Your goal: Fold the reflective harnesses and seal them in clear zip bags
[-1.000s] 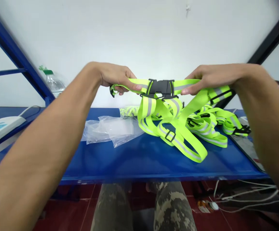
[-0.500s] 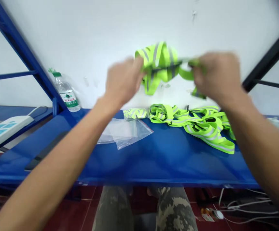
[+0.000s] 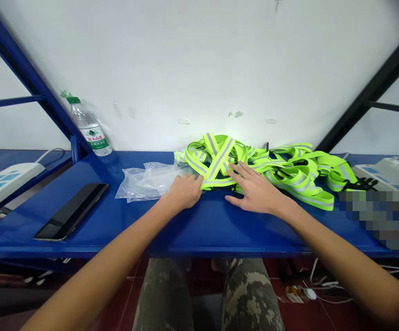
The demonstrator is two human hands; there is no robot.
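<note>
1. Strap harness [image 3: 220, 161]: lies near the desk's [image 3: 233, 225] rear edge, long axis roughly parallel to it, ends toward left and right edges.
2. Left hand [image 3: 185, 191]: fingers curled at harness's front-left; grip cannot be determined.
3. Right hand [image 3: 256, 189]: fingers spread, holding nothing.

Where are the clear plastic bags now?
In the head view, the clear plastic bags lie left of centre on the blue table, between the phone and the left hand.

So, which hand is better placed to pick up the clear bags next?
Probably the left hand: it's close to the bags; the right hand is farther off, by the crossed green straps.
</note>
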